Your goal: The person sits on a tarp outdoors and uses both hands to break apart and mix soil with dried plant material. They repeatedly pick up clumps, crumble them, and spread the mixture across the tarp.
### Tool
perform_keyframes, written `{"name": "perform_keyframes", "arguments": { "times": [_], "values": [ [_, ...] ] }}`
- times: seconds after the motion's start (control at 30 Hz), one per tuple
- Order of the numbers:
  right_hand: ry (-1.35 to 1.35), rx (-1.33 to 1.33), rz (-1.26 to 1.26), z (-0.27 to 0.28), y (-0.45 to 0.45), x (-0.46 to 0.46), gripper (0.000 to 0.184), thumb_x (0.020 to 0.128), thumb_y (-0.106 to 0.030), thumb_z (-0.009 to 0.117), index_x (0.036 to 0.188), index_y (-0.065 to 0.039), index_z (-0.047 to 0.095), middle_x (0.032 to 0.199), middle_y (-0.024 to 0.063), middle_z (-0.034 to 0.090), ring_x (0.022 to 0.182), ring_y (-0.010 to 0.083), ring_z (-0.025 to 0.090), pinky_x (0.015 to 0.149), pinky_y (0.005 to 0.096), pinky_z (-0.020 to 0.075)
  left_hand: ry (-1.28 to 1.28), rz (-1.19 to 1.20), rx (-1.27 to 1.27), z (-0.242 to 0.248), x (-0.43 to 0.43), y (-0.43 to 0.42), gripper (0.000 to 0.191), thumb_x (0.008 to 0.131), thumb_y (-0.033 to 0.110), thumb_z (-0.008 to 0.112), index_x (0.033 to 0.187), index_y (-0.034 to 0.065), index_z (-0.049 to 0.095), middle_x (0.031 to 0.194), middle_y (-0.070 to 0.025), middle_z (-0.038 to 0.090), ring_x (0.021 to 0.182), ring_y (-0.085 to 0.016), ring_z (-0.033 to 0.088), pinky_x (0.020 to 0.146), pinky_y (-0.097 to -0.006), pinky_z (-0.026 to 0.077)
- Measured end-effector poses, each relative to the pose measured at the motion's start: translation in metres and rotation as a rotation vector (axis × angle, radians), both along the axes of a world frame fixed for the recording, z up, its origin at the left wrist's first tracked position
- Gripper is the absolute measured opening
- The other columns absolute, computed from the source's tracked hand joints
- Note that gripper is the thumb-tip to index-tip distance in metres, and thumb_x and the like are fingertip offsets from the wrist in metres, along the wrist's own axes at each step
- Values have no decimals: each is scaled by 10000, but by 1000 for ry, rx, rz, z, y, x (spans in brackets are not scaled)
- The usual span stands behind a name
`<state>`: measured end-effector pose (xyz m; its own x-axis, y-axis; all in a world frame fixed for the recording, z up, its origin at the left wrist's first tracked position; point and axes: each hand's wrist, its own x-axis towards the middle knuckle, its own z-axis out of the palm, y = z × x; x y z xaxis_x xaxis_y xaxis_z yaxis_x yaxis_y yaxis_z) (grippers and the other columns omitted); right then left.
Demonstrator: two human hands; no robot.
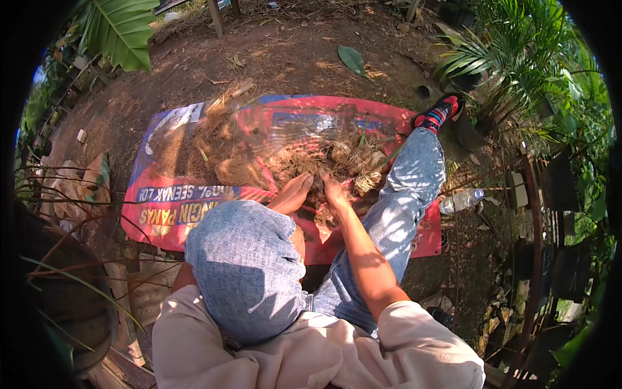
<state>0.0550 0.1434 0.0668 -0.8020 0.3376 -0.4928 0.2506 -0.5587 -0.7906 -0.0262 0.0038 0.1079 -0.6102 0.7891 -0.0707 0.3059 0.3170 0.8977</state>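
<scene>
My left hand [295, 193] and my right hand [333, 188] meet in front of me over a brown pile of crumbled fibre and soil [296, 160]. A dark fibrous clump [318, 185] shows between the thumbs, with the fingers curled around it; the undersides of both hands are hidden. My raised knee covers much of the left forearm. Just beyond the right hand lie several pale, stringy root balls [367, 158], some with green leaf stubs. Left of the pile are tufts of coconut-like husk fibre [238, 170]. All this rests on a red and blue printed banner [160, 219].
My outstretched foot in a black shoe [440, 112] rests at the banner's far right corner. A clear plastic bottle [461, 201] lies to the right, near a rusty metal frame [536, 219] and potted palms [486, 73]. Thin bare stems [73, 228] cross the left side. Beyond the banner is bare earth [291, 53].
</scene>
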Motion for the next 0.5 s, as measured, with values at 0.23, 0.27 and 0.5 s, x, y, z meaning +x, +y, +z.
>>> {"name": "perform_keyframes", "arguments": {
  "times": [0.23, 0.27, 0.5],
  "values": [
    [-248, 41, -349, -31, 33, 6, 478, 991, -550, 512, 956, -85, 615, 701, 33, 563, 585, 170, 530, 568, 356, 461, -377, 21, -13, -29, -10, -2, 289, 1061, 306, 485, 997, 32, 552, 844, -46, 544, 819, -141, 516, 770, -328, 450],
    [-205, 67, -359, -32, 42, 8, 432, 1014, -498, 492, 893, -96, 596, 633, 18, 511, 501, 162, 480, 488, 341, 397, -333, 23, 29, -33, -13, -5, 255, 1047, 294, 534, 1028, 44, 584, 866, -17, 572, 830, -116, 528, 780, -292, 469],
    [-159, 235, -143, -23, 40, -1, 557, 1000, -519, 477, 1265, -50, 616, 921, 61, 622, 669, 197, 616, 611, 356, 525, 122, 270, 208, -41, -31, -11, 214, 963, 231, 662, 1072, 49, 694, 988, -62, 704, 919, -133, 646, 806, -307, 491]
  ]
}}
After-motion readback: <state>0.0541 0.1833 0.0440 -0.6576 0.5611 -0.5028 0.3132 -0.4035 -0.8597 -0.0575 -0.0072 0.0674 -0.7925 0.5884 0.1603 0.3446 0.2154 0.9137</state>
